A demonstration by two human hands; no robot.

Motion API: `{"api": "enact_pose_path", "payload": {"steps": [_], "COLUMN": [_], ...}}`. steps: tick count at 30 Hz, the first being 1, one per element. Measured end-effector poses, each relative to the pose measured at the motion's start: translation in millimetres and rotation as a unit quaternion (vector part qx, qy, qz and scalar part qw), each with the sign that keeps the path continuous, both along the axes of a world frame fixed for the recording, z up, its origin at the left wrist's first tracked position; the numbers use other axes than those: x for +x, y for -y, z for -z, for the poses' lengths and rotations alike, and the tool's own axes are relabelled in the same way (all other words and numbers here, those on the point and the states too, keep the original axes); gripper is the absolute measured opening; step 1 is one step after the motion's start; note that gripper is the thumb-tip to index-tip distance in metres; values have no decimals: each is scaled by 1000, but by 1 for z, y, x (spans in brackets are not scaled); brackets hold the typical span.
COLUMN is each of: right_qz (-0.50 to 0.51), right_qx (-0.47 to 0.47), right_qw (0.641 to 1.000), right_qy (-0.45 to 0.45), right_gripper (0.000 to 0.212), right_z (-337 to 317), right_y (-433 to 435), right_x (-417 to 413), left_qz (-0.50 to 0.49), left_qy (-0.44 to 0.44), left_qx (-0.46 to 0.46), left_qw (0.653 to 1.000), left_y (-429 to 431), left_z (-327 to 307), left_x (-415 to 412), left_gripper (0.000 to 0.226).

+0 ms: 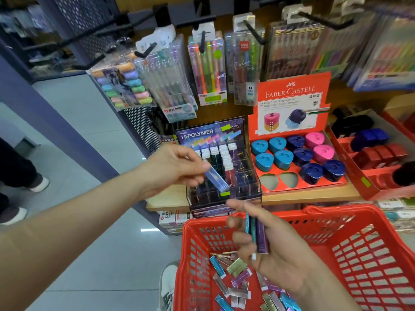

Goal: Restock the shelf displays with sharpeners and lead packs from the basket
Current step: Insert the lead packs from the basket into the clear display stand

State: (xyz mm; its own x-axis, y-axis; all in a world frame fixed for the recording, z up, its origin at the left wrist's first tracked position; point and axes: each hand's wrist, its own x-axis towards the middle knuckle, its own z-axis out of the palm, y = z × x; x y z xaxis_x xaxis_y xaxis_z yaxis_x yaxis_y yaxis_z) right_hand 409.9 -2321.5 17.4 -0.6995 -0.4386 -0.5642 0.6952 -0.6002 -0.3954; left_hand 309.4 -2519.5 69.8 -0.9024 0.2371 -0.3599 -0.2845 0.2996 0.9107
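My left hand point(177, 167) pinches a blue lead pack point(216, 179) just above the front of the clear Hi-Polymer lead display point(224, 176) on the wooden shelf. Over the red basket point(359, 254), my right hand point(276, 250) grips a few lead packs point(258, 236), teal and purple, held upright. Several more lead packs point(235, 279) lie loose on the basket floor. To the right of the lead display stands the red Faber-Castell sharpener box point(292, 104), with several blue, navy and pink sharpeners point(296, 153) in it and two vacant slots point(278, 180) at its front left.
Pen packs point(208, 68) hang on black hooks above the shelf. A second red tray point(372, 167) with navy and red sharpeners sits at the right. A perforated dark shelf panel point(139, 129) stands at the left. Another person's shoes point(38, 185) are on the tiled floor at far left.
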Motion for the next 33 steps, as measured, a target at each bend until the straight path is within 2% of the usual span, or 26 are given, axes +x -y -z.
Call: {"api": "enact_pose_path", "payload": {"steps": [2, 5, 10, 13, 18, 22, 26, 29, 31, 33], "right_qz": [25, 54, 55, 75, 113, 120, 116, 112, 108, 112], "right_qx": [12, 18, 23, 26, 10, 50, 98, 123, 131, 142], "right_qw": [1000, 998, 998, 997, 993, 991, 988, 985, 984, 982], "right_qy": [5, -2, -16, 4, 21, 9, -21, -36, -45, -53], "right_gripper": [39, 32, 28, 22, 19, 19, 19, 7, 8, 17], "right_z": [2, 2, -3, -3, -1, -3, -3, -2, -2, -2], "right_y": [-5, -12, -16, -16, -18, -18, -16, -18, -19, -19], "right_x": [-1, -2, -2, -2, -4, -4, -4, -5, -5, -5], "left_qz": [-68, -115, -56, -19, 8, 15, 23, 45, 56, 75], "left_qy": [-77, -158, -261, -279, -295, -328, -313, -314, -315, -318], "left_qx": [-43, -131, -312, -374, -407, -420, -415, -446, -464, -481], "left_qw": [994, 972, 912, 884, 864, 846, 854, 837, 826, 813], "left_y": [10, 17, 11, 13, 11, 3, -2, -3, -1, -1], "left_z": [-4, -2, 14, 18, 25, 24, 24, 29, 36, 42], "left_x": [-16, -33, -45, -47, -46, -50, -54, -55, -55, -55], "left_gripper": [21, 12, 13, 10, 17, 17, 14, 17, 20, 18]}}
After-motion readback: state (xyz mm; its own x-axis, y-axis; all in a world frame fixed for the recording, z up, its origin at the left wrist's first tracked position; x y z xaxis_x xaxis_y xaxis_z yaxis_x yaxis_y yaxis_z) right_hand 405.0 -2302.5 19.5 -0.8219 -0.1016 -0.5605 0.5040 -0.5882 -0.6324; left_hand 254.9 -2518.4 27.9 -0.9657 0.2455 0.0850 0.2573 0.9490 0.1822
